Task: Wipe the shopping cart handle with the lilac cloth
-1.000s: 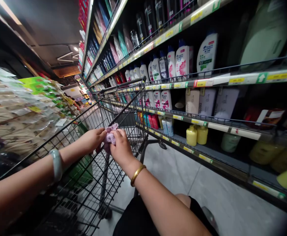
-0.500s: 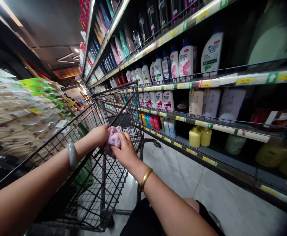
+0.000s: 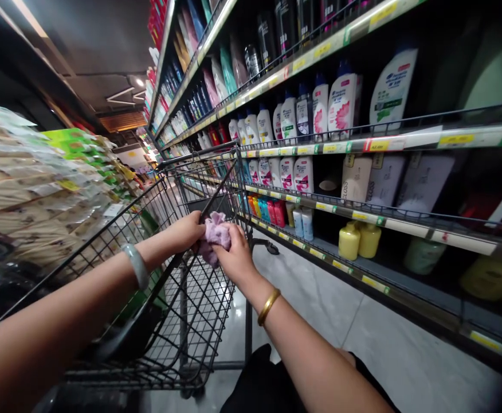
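A crumpled light-purple cloth (image 3: 217, 234) is bunched between my two hands over the black wire shopping cart (image 3: 199, 312). My left hand (image 3: 191, 229) is closed at the cloth's left side, its fingertips mostly hidden. From the right, my right hand (image 3: 236, 252) grips the cloth with thumb and fingers. A dark bar of the cart runs just beside and beneath the cloth; whether the cloth touches it I cannot tell. A pale bangle (image 3: 136, 267) is on my left wrist and a gold bangle (image 3: 269, 307) on my right. Something green lies in the cart, partly behind my left arm.
Shelves of shampoo bottles (image 3: 341, 106) line the right side, with yellow bottles (image 3: 358, 240) on the lowest one. Stacked plastic-wrapped packages (image 3: 23, 189) stand at the left. Grey tiled floor (image 3: 315, 310) shows between cart and shelves. A cart wheel (image 3: 272, 248) sits near the shelf base.
Both hands and the cloth appear a little farther right in view, still together. The cloth has shifted in shape between the fingers. The shelves also appear slightly farther right.
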`<state>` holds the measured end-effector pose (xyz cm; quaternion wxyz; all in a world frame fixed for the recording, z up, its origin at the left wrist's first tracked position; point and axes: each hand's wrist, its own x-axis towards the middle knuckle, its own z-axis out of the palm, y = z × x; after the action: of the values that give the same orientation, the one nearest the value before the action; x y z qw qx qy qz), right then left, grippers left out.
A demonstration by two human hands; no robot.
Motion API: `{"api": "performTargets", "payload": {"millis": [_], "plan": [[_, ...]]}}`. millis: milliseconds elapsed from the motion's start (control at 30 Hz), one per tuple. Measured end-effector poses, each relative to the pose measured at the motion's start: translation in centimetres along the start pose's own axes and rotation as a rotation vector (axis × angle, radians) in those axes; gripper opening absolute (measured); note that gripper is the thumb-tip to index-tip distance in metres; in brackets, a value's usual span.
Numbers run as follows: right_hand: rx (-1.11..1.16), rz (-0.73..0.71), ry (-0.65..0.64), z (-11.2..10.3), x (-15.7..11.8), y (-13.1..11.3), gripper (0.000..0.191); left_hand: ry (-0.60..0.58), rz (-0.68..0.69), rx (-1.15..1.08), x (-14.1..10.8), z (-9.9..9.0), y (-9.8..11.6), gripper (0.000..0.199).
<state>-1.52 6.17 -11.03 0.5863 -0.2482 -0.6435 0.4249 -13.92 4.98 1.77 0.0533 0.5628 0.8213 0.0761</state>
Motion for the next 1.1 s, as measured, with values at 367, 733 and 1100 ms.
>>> {"api": "performTargets", "payload": {"millis": [367,733,1100], "plan": [[-0.353,0.449,-0.231,0.6,-2.8,7.6,0.027,0.016,-0.053,0.268,0.2,-1.3,0.9,0.040],[0.028,0.066,0.001,1.4,-1.2,1.1,0.042,0.003,-0.090,0.078,2.7,-0.2,0.1,0.040],[-0.186,0.373,-0.105,1.0,-2.2,3.6,0.045,-0.229,-0.179,-0.087,1.3,-2.2,0.1,0.049]]}}
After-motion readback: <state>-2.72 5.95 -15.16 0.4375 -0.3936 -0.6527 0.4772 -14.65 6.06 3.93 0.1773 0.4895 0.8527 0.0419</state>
